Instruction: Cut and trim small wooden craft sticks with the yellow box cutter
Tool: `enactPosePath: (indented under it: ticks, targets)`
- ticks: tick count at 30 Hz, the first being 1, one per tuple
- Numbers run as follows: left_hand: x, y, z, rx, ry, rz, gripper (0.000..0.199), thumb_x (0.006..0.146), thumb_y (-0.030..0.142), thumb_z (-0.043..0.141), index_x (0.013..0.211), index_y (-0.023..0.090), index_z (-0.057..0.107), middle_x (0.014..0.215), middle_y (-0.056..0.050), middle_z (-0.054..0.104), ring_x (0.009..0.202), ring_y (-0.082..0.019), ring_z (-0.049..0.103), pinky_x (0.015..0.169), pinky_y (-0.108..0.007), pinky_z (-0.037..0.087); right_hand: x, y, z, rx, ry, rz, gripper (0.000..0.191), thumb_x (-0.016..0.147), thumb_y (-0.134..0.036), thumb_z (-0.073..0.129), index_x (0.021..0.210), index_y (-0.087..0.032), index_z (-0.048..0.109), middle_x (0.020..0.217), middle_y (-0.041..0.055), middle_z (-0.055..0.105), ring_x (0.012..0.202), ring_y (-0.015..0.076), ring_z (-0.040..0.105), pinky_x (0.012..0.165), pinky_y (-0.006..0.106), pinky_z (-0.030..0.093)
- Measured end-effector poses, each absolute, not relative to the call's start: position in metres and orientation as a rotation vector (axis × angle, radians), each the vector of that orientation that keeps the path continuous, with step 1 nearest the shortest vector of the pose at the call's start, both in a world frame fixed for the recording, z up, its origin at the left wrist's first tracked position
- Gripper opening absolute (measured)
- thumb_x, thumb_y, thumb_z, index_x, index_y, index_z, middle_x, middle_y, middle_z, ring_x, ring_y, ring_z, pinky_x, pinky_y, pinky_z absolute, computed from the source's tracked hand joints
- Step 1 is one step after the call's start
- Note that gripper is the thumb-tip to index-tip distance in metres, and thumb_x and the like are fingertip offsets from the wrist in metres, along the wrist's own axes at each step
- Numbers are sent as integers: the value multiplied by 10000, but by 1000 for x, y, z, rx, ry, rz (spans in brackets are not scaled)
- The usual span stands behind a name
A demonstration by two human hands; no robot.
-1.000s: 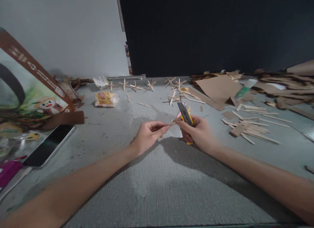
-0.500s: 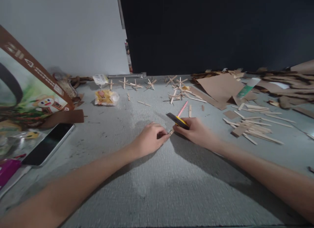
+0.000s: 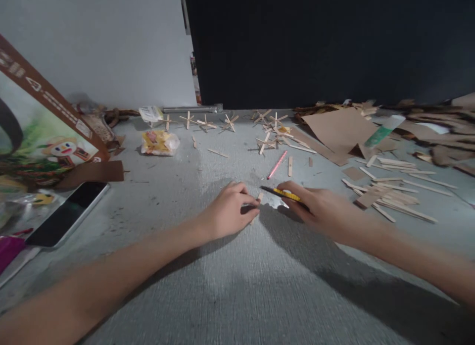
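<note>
Between thumb and fingers, my left hand point(image 3: 233, 211) pinches a short wooden stick piece point(image 3: 261, 196) just above the grey table. To its right, my right hand point(image 3: 309, 201) grips a yellow and black utility knife point(image 3: 287, 194). The knife's dark tip points left, close to the stick but apart from it. Beyond the hands lies a pink pencil point(image 3: 277, 165), with a loose flat wooden stick point(image 3: 290, 166) beside it. Most of the stick in my left hand is covered by fingers.
Several crossed-stick pieces point(image 3: 230, 123) stand along the back. A heap of wooden sticks point(image 3: 401, 201), brown cardboard point(image 3: 334, 129) and a glue tube point(image 3: 384, 130) lie at the right. A phone point(image 3: 69, 214), a plastic packet point(image 3: 159, 143) and a printed box point(image 3: 55, 122) are at the left.
My right hand with the utility knife has moved right, away from the stick, and the knife has turned flatter. My left hand keeps its pinch. The view has shifted slightly.
</note>
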State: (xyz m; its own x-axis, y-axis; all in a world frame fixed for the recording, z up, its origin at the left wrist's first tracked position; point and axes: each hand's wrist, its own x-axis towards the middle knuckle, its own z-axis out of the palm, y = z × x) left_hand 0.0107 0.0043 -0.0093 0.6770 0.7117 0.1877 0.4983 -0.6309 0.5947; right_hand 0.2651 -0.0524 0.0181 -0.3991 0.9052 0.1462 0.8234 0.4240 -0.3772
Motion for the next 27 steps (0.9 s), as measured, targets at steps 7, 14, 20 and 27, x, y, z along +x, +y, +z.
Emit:
enactPosePath:
  ticks: [7, 14, 20, 27]
  targets:
    - [10, 4, -3, 2400, 919, 552, 159, 898, 347, 776, 950, 203, 816, 957, -69, 607, 1019, -257, 563, 953, -417, 494, 279, -62, 6, -1298, -2456, 329, 319, 1094, -355, 445, 1248, -246, 701, 987, 88, 792, 768, 212, 742, 659, 291, 489]
    - [6, 11, -8, 2350, 912, 573, 246, 840, 383, 828, 1026, 225, 796, 1031, -65, 617, 1072, -264, 560, 982, -425, 491, 274, -62, -6, -1275, -2450, 299, 412, 1109, -378, 412, 1381, -268, 701, 910, 80, 765, 680, 187, 704, 621, 290, 505]
    - [5, 12, -11, 2327, 887, 571, 341, 837, 389, 828, 1146, 248, 795, 1056, -73, 638, 1118, -277, 562, 1017, -452, 486, 271, -62, -8, -1281, -2429, 345, 432, 1113, -395, 409, 1399, -263, 704, 802, 58, 703, 631, 168, 656, 589, 273, 485]
    - [6, 12, -12, 2329, 891, 572, 301, 845, 383, 823, 1114, 250, 812, 1058, -75, 624, 1112, -272, 563, 1025, -452, 484, 269, -63, -7, -1283, -2452, 342, 439, 1110, -362, 404, 1430, -265, 688, 825, 75, 725, 652, 194, 680, 601, 295, 484]
